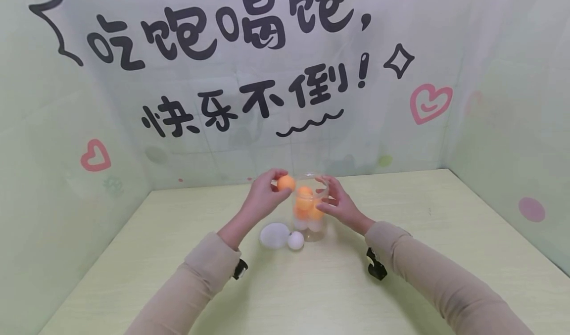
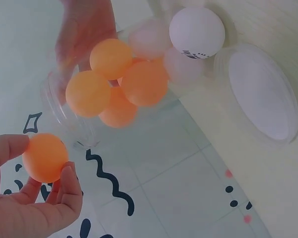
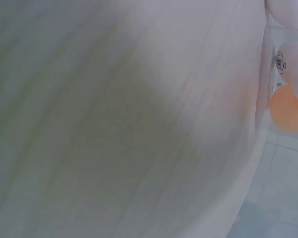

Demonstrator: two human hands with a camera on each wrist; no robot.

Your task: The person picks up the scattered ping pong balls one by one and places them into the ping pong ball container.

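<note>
Between the thumb and fingers of my left hand (image 1: 262,192) is an orange ping-pong ball (image 1: 286,183), pinched just left of the rim of a clear plastic jar (image 1: 310,237). The left wrist view shows the same orange ball (image 2: 45,157) apart from the jar's mouth. My right hand (image 1: 339,201) grips the jar's upper right side, fingers behind and thumb in front. Inside the upright jar, orange balls (image 2: 144,83) lie above white ones (image 1: 315,225). The right wrist view shows only part of the jar (image 3: 264,74), at its right edge.
A white ping-pong ball (image 1: 296,240) with dark print lies on the table (image 1: 285,295) in front of the jar. Left of that ball is a round, whitish lid (image 1: 274,235). A printed backdrop (image 1: 249,147) stands behind the table and along its sides.
</note>
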